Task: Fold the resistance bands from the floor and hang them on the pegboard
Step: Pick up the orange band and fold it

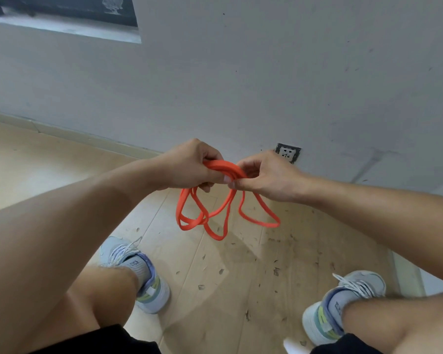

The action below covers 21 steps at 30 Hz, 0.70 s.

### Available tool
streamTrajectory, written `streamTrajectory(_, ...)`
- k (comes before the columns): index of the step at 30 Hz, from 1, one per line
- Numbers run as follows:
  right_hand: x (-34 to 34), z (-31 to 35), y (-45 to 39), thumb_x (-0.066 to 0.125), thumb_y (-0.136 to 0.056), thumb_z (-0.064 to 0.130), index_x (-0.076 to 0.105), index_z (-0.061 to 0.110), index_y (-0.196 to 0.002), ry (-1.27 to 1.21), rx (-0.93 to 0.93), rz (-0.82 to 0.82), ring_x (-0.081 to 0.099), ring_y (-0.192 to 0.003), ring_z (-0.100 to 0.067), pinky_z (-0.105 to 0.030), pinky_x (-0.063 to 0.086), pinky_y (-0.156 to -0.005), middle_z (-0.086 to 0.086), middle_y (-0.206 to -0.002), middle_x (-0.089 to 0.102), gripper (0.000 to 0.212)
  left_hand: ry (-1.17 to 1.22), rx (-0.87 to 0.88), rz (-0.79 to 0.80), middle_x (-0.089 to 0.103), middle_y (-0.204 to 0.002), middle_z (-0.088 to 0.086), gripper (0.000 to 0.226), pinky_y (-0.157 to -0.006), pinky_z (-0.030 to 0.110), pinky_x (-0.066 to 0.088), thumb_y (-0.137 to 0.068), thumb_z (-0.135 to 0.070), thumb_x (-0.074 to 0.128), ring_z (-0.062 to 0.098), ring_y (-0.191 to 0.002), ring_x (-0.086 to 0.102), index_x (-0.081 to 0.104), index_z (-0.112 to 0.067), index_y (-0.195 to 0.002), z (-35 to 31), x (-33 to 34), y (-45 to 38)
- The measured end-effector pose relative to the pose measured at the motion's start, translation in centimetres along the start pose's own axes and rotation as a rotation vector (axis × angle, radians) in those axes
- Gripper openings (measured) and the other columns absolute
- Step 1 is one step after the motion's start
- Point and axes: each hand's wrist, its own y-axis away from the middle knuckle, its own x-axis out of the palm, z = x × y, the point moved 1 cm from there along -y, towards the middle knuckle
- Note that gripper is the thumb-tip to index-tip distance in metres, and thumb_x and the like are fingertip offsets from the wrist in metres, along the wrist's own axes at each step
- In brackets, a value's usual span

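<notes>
grips [189, 166] [266, 175] above scuffed wood floor [228, 290]

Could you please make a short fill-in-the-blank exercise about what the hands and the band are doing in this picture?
1. The band held in both hands is ____ in colour.
2. Its loops hang down above the wooden ____.
3. The left hand and the right hand both ____ the band's top.
4. The socket is set in the ____ behind the hands.

Missing words: orange; floor; grip; wall
</notes>
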Motion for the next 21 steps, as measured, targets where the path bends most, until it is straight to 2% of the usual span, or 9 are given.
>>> streamTrajectory(3, 0.1, 0.3, 0.2, 0.086, -0.082, 0.034, 0.079, 0.028, -0.102, -0.057, -0.008, -0.023, 0.076, -0.086, -0.008, -0.035, 0.061, -0.089, 0.008, -0.089, 0.08, 0.022, 0.005, 0.029, -0.03, 0.076, -0.07, -0.004, 0.016, -0.055, 0.009, 0.048, -0.083, -0.029, 0.082, 0.005, -0.065, 0.073, 0.078, -0.016, -0.09, -0.3, -0.1, 0.2)
streamTrajectory(7, 0.0, 0.3, 0.2, 0.088, -0.08, 0.032, 0.078, 0.027, -0.092, -0.094, -0.002, -0.08, 0.076, -0.082, -0.007, -0.03, 0.06, -0.086, 0.009, -0.083, 0.08, 0.017, -0.021, 0.017, -0.015, 0.078, -0.074, -0.007, 0.021, -0.05, 0.005, 0.04, -0.078, -0.037, 0.085, -0.004, -0.058, 0.066, 0.082, -0.021, -0.092, -0.2, -0.3, 0.4)
streamTrajectory(11, -0.3, 0.6, 0.3, 0.083, -0.087, 0.027, 0.077, 0.024, -0.097, -0.022, -0.012, -0.106, 0.076, -0.082, -0.013, -0.043, 0.062, -0.087, 0.003, -0.085, 0.078, 0.012, -0.025, -0.038, 0.021, 0.079, -0.076, -0.007, 0.025, -0.054, 0.006, 0.045, -0.075, -0.035, 0.087, -0.001, -0.065, 0.071, 0.081, -0.02, -0.094, 0.1, -0.5, 0.1)
streamTrajectory(13, -0.5, 0.9, 0.4, 0.081, -0.089, 0.028, 0.077, 0.025, -0.098, 0.001, -0.033, -0.133, 0.075, -0.082, -0.017, -0.046, 0.062, -0.085, 0.001, -0.086, 0.077, 0.011, -0.007, -0.039, 0.045, 0.079, -0.079, -0.007, 0.026, -0.061, 0.009, 0.05, -0.077, -0.032, 0.087, 0.003, -0.071, 0.074, 0.08, -0.019, -0.098, 0.2, -0.6, 0.2)
streamTrajectory(15, -1.1, 1.3, 0.4, 0.08, -0.089, 0.026, 0.077, 0.024, -0.098, -0.008, -0.052, -0.154, 0.074, -0.083, -0.02, -0.047, 0.061, -0.084, 0.0, -0.087, 0.077, 0.009, 0.04, -0.019, 0.07, 0.08, -0.088, -0.008, 0.026, -0.075, 0.016, 0.057, -0.079, -0.024, 0.086, 0.006, -0.083, 0.075, 0.079, -0.018, -0.103, 0.4, -0.6, 0.3)
streamTrajectory(17, -1.7, 1.6, 0.4, 0.08, -0.09, 0.026, 0.077, 0.025, -0.099, 0.003, -0.065, -0.147, 0.074, -0.083, -0.018, -0.043, 0.062, -0.084, 0.002, -0.087, 0.077, 0.009, 0.073, -0.01, 0.054, 0.08, -0.094, -0.009, 0.027, -0.086, 0.021, 0.058, -0.08, -0.017, 0.085, 0.007, -0.091, 0.075, 0.079, -0.017, -0.107, 0.7, -0.5, 0.3)
streamTrajectory(21, -2.4, 2.2, 0.7, 0.077, -0.092, 0.024, 0.075, 0.023, -0.105, 0.037, -0.058, -0.07, 0.076, -0.08, -0.009, -0.032, 0.064, -0.081, 0.006, -0.086, 0.076, 0.013, 0.074, -0.031, 0.038, 0.08, -0.092, -0.004, 0.024, -0.088, 0.034, 0.062, -0.08, -0.019, 0.085, 0.014, -0.087, 0.076, 0.08, -0.019, -0.104, 0.8, -0.4, 0.2)
